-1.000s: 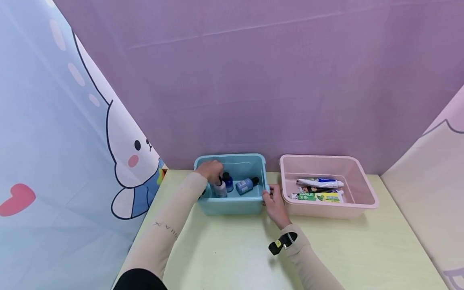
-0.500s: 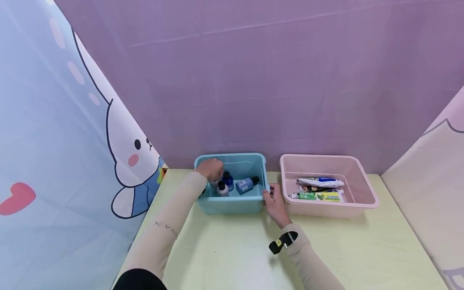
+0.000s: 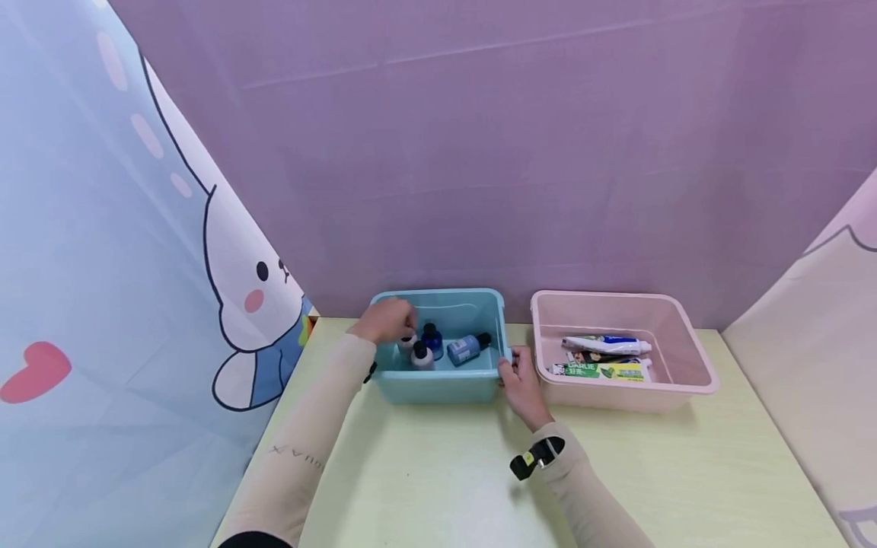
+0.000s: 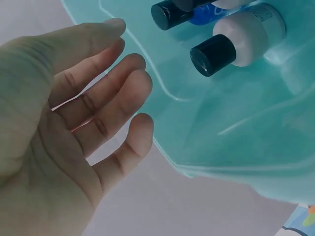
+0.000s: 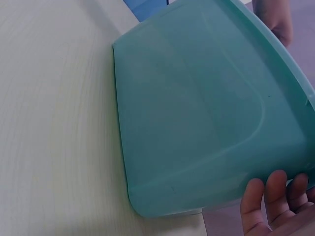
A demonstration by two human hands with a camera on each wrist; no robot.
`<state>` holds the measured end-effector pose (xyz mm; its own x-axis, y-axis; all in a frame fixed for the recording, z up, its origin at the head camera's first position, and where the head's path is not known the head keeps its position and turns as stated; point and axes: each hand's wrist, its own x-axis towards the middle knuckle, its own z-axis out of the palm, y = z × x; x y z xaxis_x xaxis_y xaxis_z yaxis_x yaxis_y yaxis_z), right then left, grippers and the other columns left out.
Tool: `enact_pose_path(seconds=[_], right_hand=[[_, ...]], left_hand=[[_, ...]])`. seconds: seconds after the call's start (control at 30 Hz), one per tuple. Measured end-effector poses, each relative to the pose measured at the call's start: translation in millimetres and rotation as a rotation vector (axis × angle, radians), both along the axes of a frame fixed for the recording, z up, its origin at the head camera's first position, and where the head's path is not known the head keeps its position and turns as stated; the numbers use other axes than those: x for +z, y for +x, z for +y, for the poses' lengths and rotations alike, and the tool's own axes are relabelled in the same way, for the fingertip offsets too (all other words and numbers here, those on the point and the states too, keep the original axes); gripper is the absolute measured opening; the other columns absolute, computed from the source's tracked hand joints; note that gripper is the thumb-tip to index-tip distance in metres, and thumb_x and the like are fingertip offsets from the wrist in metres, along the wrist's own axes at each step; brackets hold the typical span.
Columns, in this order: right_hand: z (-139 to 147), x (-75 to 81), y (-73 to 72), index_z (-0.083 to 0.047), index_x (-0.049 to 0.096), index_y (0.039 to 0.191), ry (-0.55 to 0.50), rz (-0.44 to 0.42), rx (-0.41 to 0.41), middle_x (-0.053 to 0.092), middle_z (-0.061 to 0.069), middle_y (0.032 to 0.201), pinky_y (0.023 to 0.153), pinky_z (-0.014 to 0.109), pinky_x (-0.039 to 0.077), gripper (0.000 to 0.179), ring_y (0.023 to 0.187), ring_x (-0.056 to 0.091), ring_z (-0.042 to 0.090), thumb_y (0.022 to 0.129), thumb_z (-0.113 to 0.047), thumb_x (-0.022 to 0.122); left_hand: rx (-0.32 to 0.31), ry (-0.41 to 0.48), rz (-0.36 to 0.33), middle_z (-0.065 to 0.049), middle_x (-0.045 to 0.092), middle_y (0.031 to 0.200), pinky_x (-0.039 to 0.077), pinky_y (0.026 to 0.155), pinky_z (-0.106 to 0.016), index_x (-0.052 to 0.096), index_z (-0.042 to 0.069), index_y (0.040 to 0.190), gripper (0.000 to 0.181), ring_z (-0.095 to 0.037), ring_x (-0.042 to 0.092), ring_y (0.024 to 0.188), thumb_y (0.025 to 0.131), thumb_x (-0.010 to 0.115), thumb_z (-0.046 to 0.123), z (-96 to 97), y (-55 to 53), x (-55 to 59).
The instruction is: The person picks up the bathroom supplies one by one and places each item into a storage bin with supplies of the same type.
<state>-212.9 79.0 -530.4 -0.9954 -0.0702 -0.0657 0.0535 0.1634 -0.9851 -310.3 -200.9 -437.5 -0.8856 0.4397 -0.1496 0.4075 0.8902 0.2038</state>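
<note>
My left hand (image 3: 385, 320) hovers over the left end of a teal plastic bin (image 3: 438, 390). In the left wrist view its fingers are loosely bent with nothing between them, apart from the bottles. Inside the bin, a pale bottle with a black cap (image 3: 422, 358) and a dark blue bottle (image 3: 432, 342) stand upright. A light blue bottle (image 3: 466, 349) lies on its side to their right. Another pale bottle (image 3: 406, 344) is partly hidden below my left hand. My right hand (image 3: 522, 387) grips the bin's right end, thumb at the front corner and fingers against the end wall (image 5: 275, 189).
A pink bin (image 3: 620, 396) stands close to the right of the teal one, with several toothpaste tubes (image 3: 606, 348) lying in it. Both stand on a pale wooden table (image 3: 438, 472). A purple cloth wall (image 3: 507, 152) rises directly behind, and printed cloth hangs at both sides.
My left hand has let go of the pale bottle's black cap and shifted up and left; that bottle now stands by itself. My right hand has stayed on the teal bin.
</note>
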Motion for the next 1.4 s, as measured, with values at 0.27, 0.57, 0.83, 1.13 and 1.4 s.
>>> enact_pose_path(seconds=[0.27, 0.57, 0.83, 1.13, 1.4], right_hand=[[2, 20.5, 10.6, 0.002, 0.038, 0.130, -0.010, -0.004, 0.008, 0.047, 0.016, 0.114, 0.081, 0.030, 0.050, 0.028, 0.094, 0.052, 0.022, 0.108, -0.013, 0.044], [3, 13.2, 6.6, 0.004, 0.038, 0.130, -0.003, -0.008, -0.005, 0.047, 0.014, 0.110, 0.083, 0.033, 0.050, 0.028, 0.092, 0.051, 0.022, 0.107, -0.011, 0.043], [4, -20.1, -7.8, -0.001, 0.037, 0.134, -0.012, 0.009, -0.023, 0.048, 0.014, 0.114, 0.083, 0.033, 0.051, 0.030, 0.094, 0.053, 0.021, 0.109, -0.017, 0.043], [3, -26.5, -7.2, -0.003, 0.039, 0.132, -0.017, 0.060, -0.036, 0.051, 0.017, 0.113, 0.080, 0.033, 0.052, 0.028, 0.094, 0.056, 0.030, 0.109, -0.019, 0.043], [4, -29.6, -5.0, -0.005, 0.039, 0.136, -0.002, 0.060, -0.037, 0.053, 0.018, 0.110, 0.082, 0.042, 0.053, 0.032, 0.092, 0.055, 0.029, 0.111, -0.024, 0.042]], left_hand=[[0.076, 0.108, 0.072, 0.002, 0.069, 0.088, 0.053, 0.075, -0.033, 0.073, 0.014, 0.092, 0.007, -0.012, 0.058, 0.077, 0.097, 0.070, 0.016, -5.8, 24.1, 5.1], [0.083, 0.197, 0.148, 0.003, 0.070, 0.092, 0.056, 0.073, -0.032, 0.072, 0.016, 0.097, 0.005, -0.011, 0.063, 0.079, 0.096, 0.072, 0.021, -1.7, 48.1, 2.9], [0.099, 0.307, 0.278, 0.005, 0.069, 0.089, 0.052, 0.064, -0.027, 0.072, 0.018, 0.097, 0.004, -0.007, 0.060, 0.073, 0.096, 0.072, 0.022, 6.2, 72.0, -12.0], [0.143, 0.412, 0.438, 0.009, 0.065, 0.085, 0.049, 0.063, -0.025, 0.072, 0.019, 0.096, 0.005, -0.006, 0.057, 0.071, 0.094, 0.074, 0.023, 26.4, 100.6, -33.6], [0.138, 0.507, 0.575, 0.007, 0.064, 0.082, 0.051, 0.064, -0.024, 0.071, 0.020, 0.096, 0.005, -0.011, 0.061, 0.071, 0.093, 0.076, 0.020, 41.4, 118.7, -51.7]])
